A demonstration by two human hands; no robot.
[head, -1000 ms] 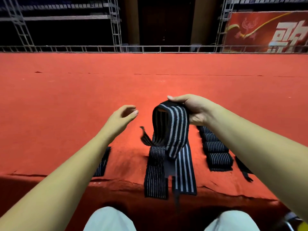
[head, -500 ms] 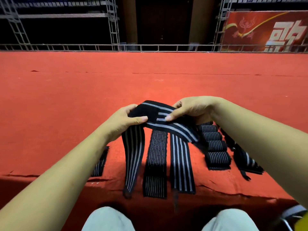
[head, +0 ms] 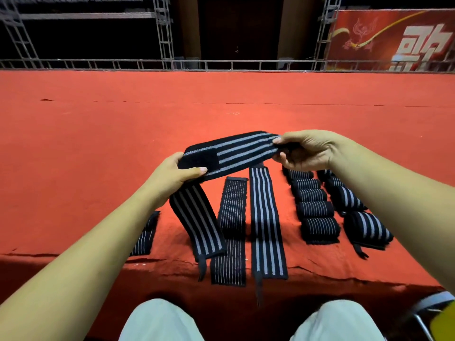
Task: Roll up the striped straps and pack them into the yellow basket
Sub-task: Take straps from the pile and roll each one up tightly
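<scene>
Above the near edge of the red-carpeted platform [head: 98,143], a person holds one striped strap [head: 241,151] stretched between both hands, clear of the surface. The left hand [head: 172,175] grips it near its black fastener patch, thumb on top and fingers curled beneath; the strap's tail hangs from this hand down to the carpet. The right hand [head: 310,151] pinches the far-right end between thumb and fingers. Below lie two flat straps side by side, a fine-striped strap [head: 231,225] and a broad-striped strap [head: 267,230]; a third strap [head: 145,236] is partly hidden by the left forearm. To the right stand two rows of rolled straps [head: 314,207]. Only a yellow corner of the yellow basket [head: 444,324] shows, at near right, off the platform.
</scene>
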